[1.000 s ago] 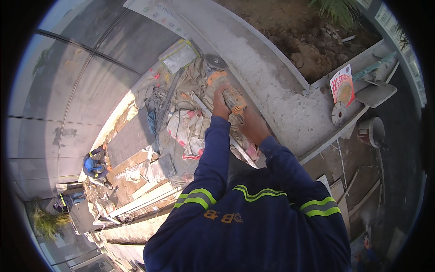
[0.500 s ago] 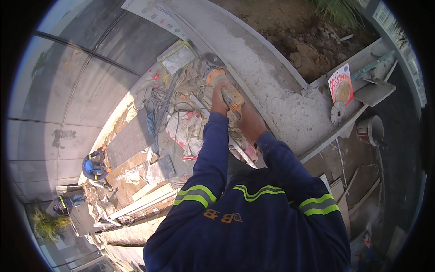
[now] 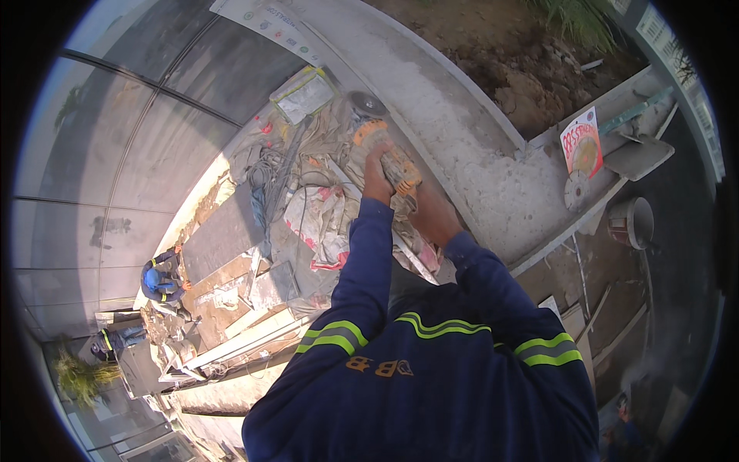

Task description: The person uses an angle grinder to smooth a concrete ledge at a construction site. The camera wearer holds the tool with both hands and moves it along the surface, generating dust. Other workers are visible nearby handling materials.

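An orange angle grinder (image 3: pixel 396 165) with a dark round disc (image 3: pixel 368 105) at its far end is held in both my hands, close along the inner edge of a grey concrete ledge (image 3: pixel 443 123). My left hand (image 3: pixel 377 177) wraps around the grinder's body from the left, behind its head. Farther back, my right hand (image 3: pixel 433 214) grips the rear end; its fingers are largely hidden behind the tool. Beneath and left of the grinder lie crumpled dusty sacks (image 3: pixel 319 219) and bundled cable (image 3: pixel 265 181).
On the right ledge stand a red-and-white card (image 3: pixel 581 142), a pale round disc (image 3: pixel 576 190) and a flat trowel (image 3: pixel 639 158). A bucket (image 3: pixel 631 222) is below it. A yellow-edged bag (image 3: pixel 302 96) lies at the far left. A co-worker in a blue helmet (image 3: pixel 154 279) crouches near boards.
The grinder and both hands have shifted slightly nearer to me and to the right. My grip looks the same.
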Demonstrator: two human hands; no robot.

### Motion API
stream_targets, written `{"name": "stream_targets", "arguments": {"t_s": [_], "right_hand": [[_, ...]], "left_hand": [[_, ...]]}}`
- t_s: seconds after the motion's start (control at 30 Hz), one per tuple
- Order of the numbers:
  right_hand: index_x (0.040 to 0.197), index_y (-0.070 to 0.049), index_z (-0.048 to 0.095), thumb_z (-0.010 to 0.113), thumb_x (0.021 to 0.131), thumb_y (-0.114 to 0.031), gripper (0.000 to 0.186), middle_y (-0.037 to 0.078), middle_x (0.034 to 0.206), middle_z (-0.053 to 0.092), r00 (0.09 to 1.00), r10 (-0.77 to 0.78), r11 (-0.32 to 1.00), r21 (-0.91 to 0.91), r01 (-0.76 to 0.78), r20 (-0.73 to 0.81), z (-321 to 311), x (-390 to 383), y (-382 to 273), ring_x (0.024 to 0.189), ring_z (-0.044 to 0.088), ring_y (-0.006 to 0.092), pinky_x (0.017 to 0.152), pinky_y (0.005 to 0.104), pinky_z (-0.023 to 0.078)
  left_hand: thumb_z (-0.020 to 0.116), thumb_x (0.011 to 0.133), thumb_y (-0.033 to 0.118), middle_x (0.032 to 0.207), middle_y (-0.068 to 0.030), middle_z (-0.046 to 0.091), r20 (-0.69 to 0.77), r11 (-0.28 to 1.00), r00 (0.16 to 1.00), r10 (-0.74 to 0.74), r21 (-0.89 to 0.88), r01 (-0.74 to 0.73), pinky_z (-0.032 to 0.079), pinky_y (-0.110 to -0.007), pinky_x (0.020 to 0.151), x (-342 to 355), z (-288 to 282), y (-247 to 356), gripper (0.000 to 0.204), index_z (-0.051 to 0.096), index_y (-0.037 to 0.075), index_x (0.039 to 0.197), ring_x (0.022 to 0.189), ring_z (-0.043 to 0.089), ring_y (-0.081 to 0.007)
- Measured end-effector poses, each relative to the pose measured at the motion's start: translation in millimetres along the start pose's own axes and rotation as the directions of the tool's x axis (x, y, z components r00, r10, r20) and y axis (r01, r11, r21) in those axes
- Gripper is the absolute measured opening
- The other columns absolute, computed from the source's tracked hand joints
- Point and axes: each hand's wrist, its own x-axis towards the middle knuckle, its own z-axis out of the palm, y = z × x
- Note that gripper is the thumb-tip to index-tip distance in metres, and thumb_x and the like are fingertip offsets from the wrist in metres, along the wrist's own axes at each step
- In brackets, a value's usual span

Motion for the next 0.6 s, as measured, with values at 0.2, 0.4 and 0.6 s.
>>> {"name": "stream_targets", "arguments": {"t_s": [0.2,0.4,0.6], "right_hand": [[0.113,0.007,0.05,0.067,0.08,-0.011,0.041,0.031,0.102,0.066,1.0,-0.003,1.0,-0.005,0.003,0.003,-2.5,3.7,-3.8,0.101,0.064,0.0492,0.088,0.055,0.05],[0.112,0.007,0.05,0.067,0.081,-0.011,0.041,0.031,0.104,0.066,1.0,-0.026,1.0,0.014,0.027,-0.011,1.5,15.9,-1.4,0.103,0.064,0.0476,0.088,0.0535,0.05],[0.112,0.006,0.049,0.066,0.081,-0.008,0.038,0.033,0.102,0.067,0.997,-0.068,0.998,0.001,0.068,-0.033,5.0,22.5,-3.0,0.1,0.066,0.0488,0.085,0.0549,0.051]], "left_hand": [[0.07,0.083,0.018,0.091,-0.0154,0.067,-0.023,0.999,1.0,-0.016,-0.03,0.016,0.059,-0.05,0.072,7.8,-2.5,2.2,0.028,0.059,0.005,0.105,0.08,0.07,-0.0349],[0.071,0.082,0.018,0.09,-0.0147,0.067,-0.021,1.0,1.0,-0.024,0.007,0.024,0.059,-0.049,0.071,16.0,1.5,7.0,0.029,0.06,0.005,0.106,0.078,0.07,-0.0339],[0.071,0.083,0.019,0.089,-0.0142,0.067,-0.052,0.998,0.997,-0.06,0.005,0.06,0.06,-0.048,0.071,20.7,5.3,12.6,0.03,0.06,0.005,0.106,0.079,0.069,-0.0329]]}}
